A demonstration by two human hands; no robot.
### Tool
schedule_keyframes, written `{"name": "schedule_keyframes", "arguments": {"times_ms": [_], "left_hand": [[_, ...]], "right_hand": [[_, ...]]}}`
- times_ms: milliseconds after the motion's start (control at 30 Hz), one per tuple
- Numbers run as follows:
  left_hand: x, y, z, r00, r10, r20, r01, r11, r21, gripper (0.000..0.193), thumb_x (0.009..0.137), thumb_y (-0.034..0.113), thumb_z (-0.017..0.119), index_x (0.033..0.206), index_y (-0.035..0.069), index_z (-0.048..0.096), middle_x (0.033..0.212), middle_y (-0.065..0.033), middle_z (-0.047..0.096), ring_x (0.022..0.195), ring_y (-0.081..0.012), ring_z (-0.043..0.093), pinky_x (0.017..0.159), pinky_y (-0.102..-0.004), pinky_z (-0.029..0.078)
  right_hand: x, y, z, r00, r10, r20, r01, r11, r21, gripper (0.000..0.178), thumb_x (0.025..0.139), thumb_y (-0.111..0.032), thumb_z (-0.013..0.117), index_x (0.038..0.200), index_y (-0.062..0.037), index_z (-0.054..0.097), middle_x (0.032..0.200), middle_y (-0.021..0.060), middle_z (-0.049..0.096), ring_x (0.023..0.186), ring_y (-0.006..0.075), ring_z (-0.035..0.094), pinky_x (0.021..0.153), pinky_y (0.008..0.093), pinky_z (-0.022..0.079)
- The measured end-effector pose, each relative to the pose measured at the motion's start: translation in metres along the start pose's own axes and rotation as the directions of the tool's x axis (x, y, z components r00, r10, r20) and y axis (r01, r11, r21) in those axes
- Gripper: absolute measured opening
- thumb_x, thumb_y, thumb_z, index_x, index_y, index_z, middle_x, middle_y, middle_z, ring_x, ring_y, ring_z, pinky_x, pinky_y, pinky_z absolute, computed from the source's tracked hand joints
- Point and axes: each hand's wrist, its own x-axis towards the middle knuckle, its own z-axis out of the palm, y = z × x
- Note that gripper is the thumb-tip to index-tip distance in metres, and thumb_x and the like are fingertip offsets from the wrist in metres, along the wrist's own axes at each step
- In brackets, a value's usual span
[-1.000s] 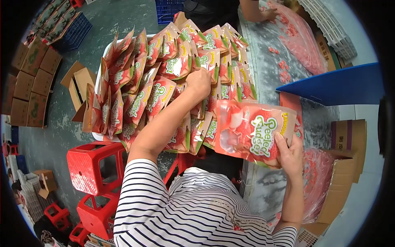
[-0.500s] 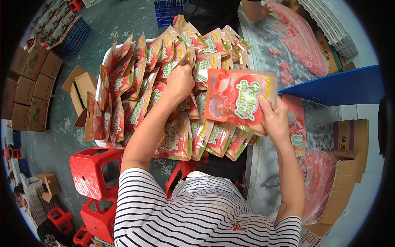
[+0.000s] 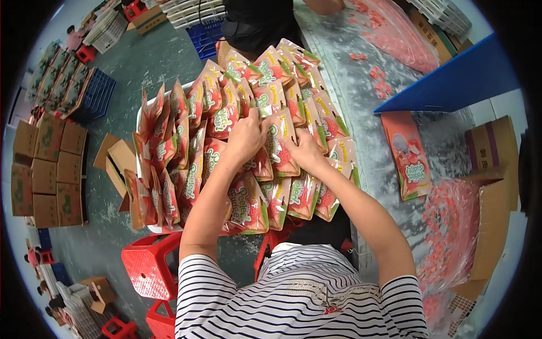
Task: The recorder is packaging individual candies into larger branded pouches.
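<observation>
Red-and-beige snack pouches (image 3: pixel 194 178) with green lower edges stand packed in rows in a white tray (image 3: pixel 151 101). My left hand (image 3: pixel 246 137) is among the middle rows, its fingers curled and closed at the upper part of a pouch; the fingertips are partly hidden. Just to its right, my right hand (image 3: pixel 306 151) pinches the side of another pouch (image 3: pixel 278 146), which stands nearly upright between the neighbouring pouches. Both hands are close together over the tray.
A lone pouch (image 3: pixel 407 161) lies on the metal table (image 3: pixel 367 144) at right, near a blue divider (image 3: pixel 446 79) and a bag of red pieces (image 3: pixel 446 226). Red stools (image 3: pixel 148 270) stand at left, with stacked cartons (image 3: pixel 51 169) beyond. Across the tray is another person (image 3: pixel 259 25).
My right hand has brought its pouch from above the table's edge leftward and down among the rows in the tray. The left hand stays among the middle pouches. The whole view has shifted.
</observation>
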Motion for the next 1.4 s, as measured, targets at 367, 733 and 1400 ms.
{"name": "schedule_keyframes", "arguments": {"times_ms": [367, 733, 1400], "left_hand": [[0.005, 0.020, 0.008, 0.902, 0.318, -0.293, -0.285, 0.946, 0.153, 0.045, 0.075, 0.000, 0.060, 0.120, 0.000, 0.054, 0.109, -0.0198, 0.052, 0.104, -0.0387, 0.051, 0.089, -0.0440, 0.045], [0.021, -0.003, 0.029, 0.950, 0.264, -0.166, -0.270, 0.963, -0.014, 0.039, 0.095, 0.021, 0.052, 0.126, -0.004, 0.050, 0.121, -0.0257, 0.052, 0.111, -0.0416, 0.049, 0.096, -0.0439, 0.039], [-0.095, 0.062, -0.006, 0.934, 0.267, -0.239, -0.305, 0.942, -0.138, 0.029, 0.095, 0.011, 0.054, 0.122, -0.001, 0.056, 0.125, -0.0177, 0.053, 0.116, -0.0307, 0.052, 0.098, -0.0386, 0.040]], "right_hand": [[0.002, -0.020, 0.007, 0.990, 0.122, -0.075, -0.143, 0.883, -0.448, 0.023, 0.081, -0.015, 0.056, 0.083, 0.0078, 0.063, 0.081, 0.0310, 0.063, 0.076, 0.0423, 0.065, 0.070, 0.0481, 0.053], [-0.012, -0.004, 0.012, 0.981, 0.193, 0.006, -0.186, 0.950, -0.250, 0.030, 0.076, -0.022, 0.062, 0.073, 0.0075, 0.063, 0.070, 0.0269, 0.063, 0.072, 0.0388, 0.067, 0.067, 0.0431, 0.054], [-0.197, 0.058, -0.182, 0.534, 0.732, -0.423, -0.309, 0.634, 0.709, 0.053, 0.089, -0.054, 0.058, 0.083, -0.0020, 0.058, 0.068, 0.0081, 0.061, 0.050, 0.0144, 0.057, 0.047, 0.0292, 0.049]]}}
